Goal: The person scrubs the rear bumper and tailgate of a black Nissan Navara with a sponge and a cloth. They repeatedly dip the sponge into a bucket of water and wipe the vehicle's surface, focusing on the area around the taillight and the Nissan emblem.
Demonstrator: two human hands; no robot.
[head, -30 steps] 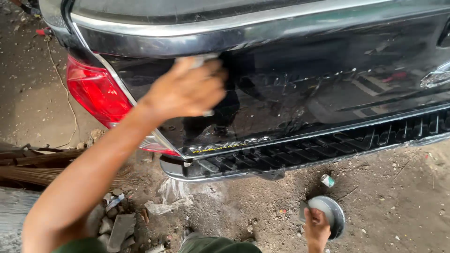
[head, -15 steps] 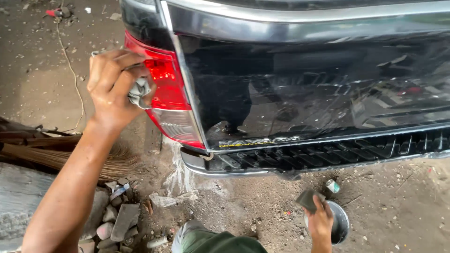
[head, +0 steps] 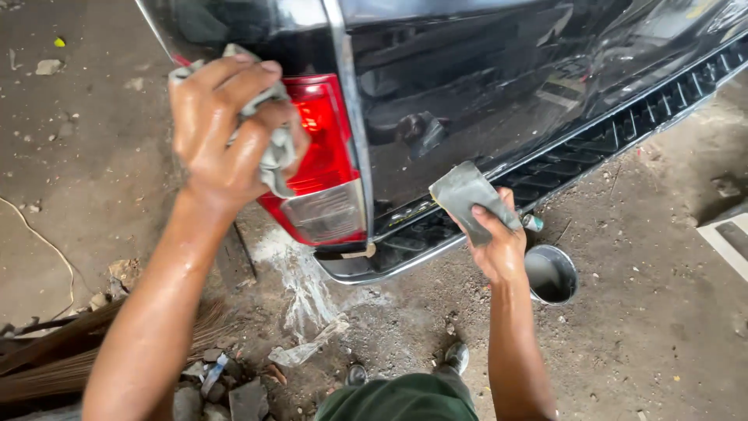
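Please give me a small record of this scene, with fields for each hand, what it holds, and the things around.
left hand: grips a grey cloth, pressed on the red tail light
right hand: holds a grey abrasive sheet near the bumper
vehicle: black tailgate, glossy
ground: metal bowl beside the right hand; rubble at lower left

Dusty dirt floor [head: 654, 343], scattered stones [head: 234, 398], daylight
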